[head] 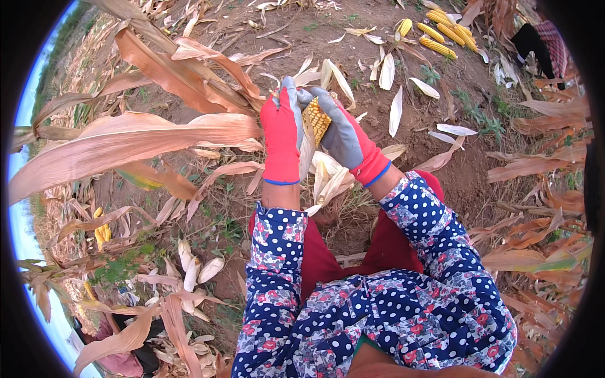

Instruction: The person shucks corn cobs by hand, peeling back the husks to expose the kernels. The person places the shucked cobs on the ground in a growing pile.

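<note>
Between my gloved hands is a yellow ear of corn [317,119], its kernels bare on the side that shows. My right hand [344,130], in a red and grey coated glove, wraps the ear from the right. On the other side my left hand [282,127], gloved alike, grips the upper end and the pale husk [307,146], which hangs down along the ear. The fingers hide the ear's tip and base. Beneath my hands, more loose husks [328,177] lie on the soil.
Several husked ears [444,30] lie on the ground at the upper right. Dry corn leaves [142,132] reach in from the left, close to my left hand. One person [543,47] is at the upper right edge, another [125,349] at the lower left. Unhusked ears [196,269] lie at left.
</note>
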